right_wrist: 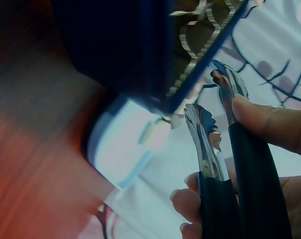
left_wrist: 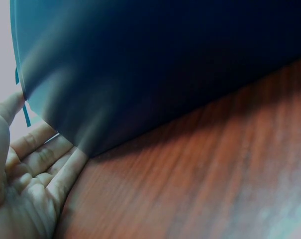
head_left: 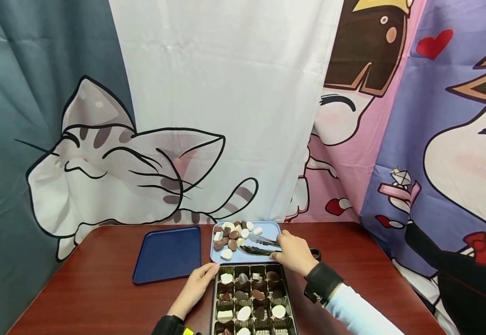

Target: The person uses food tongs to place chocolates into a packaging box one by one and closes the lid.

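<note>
A dark box (head_left: 249, 298) with a divided black insert stands at the table's front, with brown and white chocolates in many compartments. My left hand (head_left: 198, 284) holds its far left corner, thumb near the rim and fingers against the dark blue side (left_wrist: 155, 59). My right hand (head_left: 295, 251) grips metal tongs (head_left: 259, 251) with black handles, thumb on one arm and fingers on the other (right_wrist: 259, 184). The tongs' jaws are apart, beside the heaped chocolates (head_left: 231, 235) on a light blue tray (head_left: 271, 227). Whether they touch a chocolate I cannot tell.
A dark blue tray (head_left: 169, 255) lies left of the light blue one, on a reddish-brown wooden table (head_left: 100, 293). Cartoon-printed curtains (head_left: 226, 93) hang right behind the table's far edge.
</note>
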`<control>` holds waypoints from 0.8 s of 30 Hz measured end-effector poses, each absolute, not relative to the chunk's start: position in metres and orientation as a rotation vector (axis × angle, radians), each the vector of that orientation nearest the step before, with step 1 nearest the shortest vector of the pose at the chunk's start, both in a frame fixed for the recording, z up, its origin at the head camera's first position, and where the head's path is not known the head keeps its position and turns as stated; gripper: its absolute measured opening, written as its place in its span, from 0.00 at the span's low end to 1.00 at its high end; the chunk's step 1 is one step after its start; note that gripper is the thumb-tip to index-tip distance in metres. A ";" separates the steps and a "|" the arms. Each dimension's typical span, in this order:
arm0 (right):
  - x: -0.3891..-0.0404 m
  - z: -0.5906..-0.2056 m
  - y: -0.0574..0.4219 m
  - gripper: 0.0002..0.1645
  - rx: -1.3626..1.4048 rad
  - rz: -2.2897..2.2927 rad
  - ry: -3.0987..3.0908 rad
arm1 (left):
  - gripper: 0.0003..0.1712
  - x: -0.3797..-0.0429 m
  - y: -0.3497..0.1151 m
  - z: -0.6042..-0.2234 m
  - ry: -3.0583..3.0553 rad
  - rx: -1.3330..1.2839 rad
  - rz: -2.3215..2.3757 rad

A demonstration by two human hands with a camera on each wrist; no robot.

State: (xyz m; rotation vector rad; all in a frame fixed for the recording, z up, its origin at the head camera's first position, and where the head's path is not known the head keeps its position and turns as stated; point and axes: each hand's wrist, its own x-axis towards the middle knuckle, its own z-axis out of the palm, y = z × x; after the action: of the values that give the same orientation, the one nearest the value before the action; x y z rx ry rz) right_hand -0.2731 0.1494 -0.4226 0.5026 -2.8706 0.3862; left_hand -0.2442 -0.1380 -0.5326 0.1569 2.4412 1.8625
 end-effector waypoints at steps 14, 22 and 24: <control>-0.299 -0.445 0.135 0.18 0.468 0.296 -2.867 | 0.24 -0.241 -0.136 -0.530 2.426 0.148 1.875; -0.301 -0.451 0.133 0.18 0.463 0.283 -2.878 | 0.23 -0.242 -0.136 -0.530 2.436 0.155 1.871; -0.302 -0.453 0.132 0.18 0.477 0.273 -2.874 | 0.23 -0.242 -0.136 -0.530 2.435 0.150 1.874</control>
State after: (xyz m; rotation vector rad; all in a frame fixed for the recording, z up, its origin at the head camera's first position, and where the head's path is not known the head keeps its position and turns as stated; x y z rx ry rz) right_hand -0.3019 0.1320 -0.4525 0.4773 -2.8742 0.2733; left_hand -0.2423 -0.1361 -0.5302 0.1497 2.4349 1.8741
